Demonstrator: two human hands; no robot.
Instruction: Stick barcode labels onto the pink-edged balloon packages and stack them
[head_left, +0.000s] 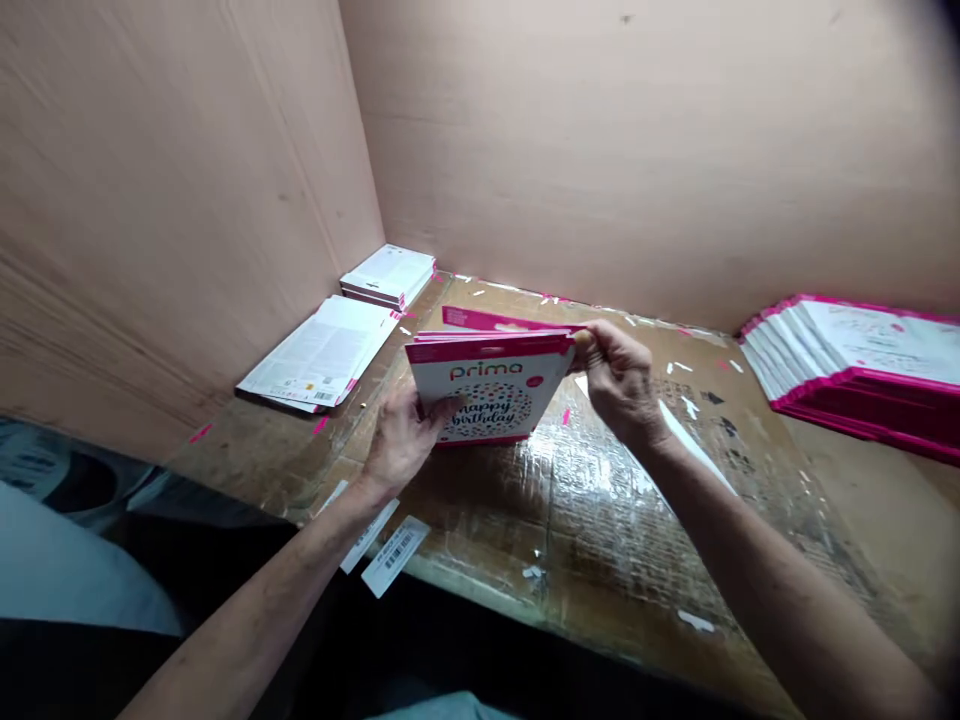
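Note:
A stack of flat "prima happy birthday" packets (480, 375), white with magenta edges, stands upright on the table, its printed front towards me. My left hand (405, 435) grips the stack at its lower left, thumb across the front and the other fingers hidden behind. At the upper right corner my right hand (619, 380) pinches the packets' edges between thumb and fingers. The rearmost packet is fanned apart from the others along the top. How many packets each hand holds cannot be made out.
White packets (322, 345) lie face down on the left, with a smaller stack (390, 272) behind in the corner. A fanned row of packets (885, 345) lies right. Barcode labels (395, 555) stick at the front edge. Paper scraps dot the tape-covered cardboard tabletop (600, 560); wooden panels (637, 130) enclose it.

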